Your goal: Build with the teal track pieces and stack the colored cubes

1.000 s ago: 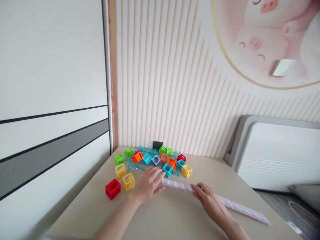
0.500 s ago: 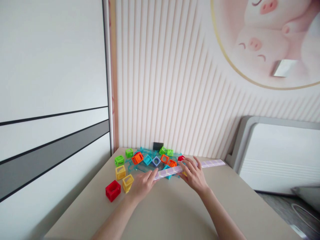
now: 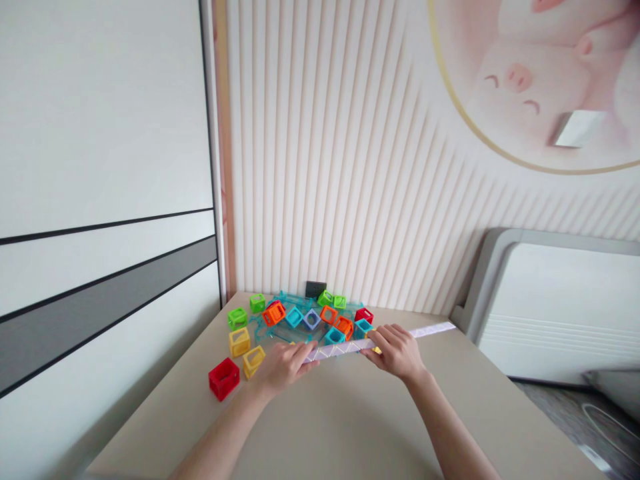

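Note:
A long, narrow lavender strip (image 3: 343, 349) with pale zigzag lines stretches across the middle, its right part reaching toward the back right of the table. My left hand (image 3: 283, 368) is closed on its left end. Farther along, my right hand (image 3: 397, 350) grips it with the fingers curled over the top. Just behind the strip lie a light blue block (image 3: 334, 335) and an orange block (image 3: 344, 326). Part of a yellow piece shows beside my right fingers, mostly hidden. My left hand is close to a yellow open-frame block (image 3: 254, 362).
Several coloured blocks and clear teal pieces (image 3: 295, 335) cover the back of the table (image 3: 345, 427). A red block (image 3: 224, 379) stands at the left. Behind are a small black box (image 3: 316, 289) and a ribbed wall (image 3: 320, 167); a white cabinet (image 3: 105, 133) borders the left.
The strip has turned, so a zigzag pattern shows where squares showed before. My right fingers, raised earlier, have come down and closed around it. The view has shifted slightly.

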Tool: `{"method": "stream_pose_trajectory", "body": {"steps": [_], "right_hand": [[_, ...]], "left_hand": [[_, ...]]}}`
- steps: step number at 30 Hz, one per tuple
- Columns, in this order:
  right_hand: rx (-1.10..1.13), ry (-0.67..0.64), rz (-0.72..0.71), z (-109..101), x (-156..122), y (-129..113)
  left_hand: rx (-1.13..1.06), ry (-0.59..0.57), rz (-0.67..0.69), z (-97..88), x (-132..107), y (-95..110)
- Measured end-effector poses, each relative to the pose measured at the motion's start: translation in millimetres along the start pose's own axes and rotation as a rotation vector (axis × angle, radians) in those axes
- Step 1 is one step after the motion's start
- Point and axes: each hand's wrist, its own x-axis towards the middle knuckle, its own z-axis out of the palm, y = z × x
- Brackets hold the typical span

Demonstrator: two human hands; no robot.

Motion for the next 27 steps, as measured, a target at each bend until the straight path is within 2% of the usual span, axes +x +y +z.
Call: {"method": "stream_pose_trajectory", "body": {"steps": [3,5,9,12,15,17,18,20,24,27], "right_hand": [[0.155,-0.084,0.082,-2,19,2],[0.255,-0.119,0.223,-4,38,2],[0.442,-0.094,0.619,-4,87,-4],[0.554,-0.058,0.798,0,120,-12],[0.660,-0.015,0.855,3,140,-21],[0.684,0.004,0.822,4,145,-26],[0.678,0.005,0.807,4,145,-27],[0.644,-0.018,0.808,4,141,-28],[0.601,-0.183,0.876,5,130,-24],[0.690,-0.292,0.839,2,123,-23]], "left_hand": [[-0.071,0.056,0.013,-10.4,15,-4],[-0.106,0.140,-0.051,-17.9,31,-6],[-0.191,0.299,-0.342,-33.8,74,-9],[-0.334,0.379,-0.536,-40.2,109,-7],[-0.657,0.415,-0.726,-38.5,135,-1],[-0.799,0.420,-0.780,-35.7,146,3],[-0.796,0.437,-0.768,-34.8,149,4],[-0.631,0.456,-0.678,-34.8,151,3],[-0.134,0.353,-0.503,-40.5,149,-10],[0.055,0.250,-0.440,-47.5,145,-23]]}}
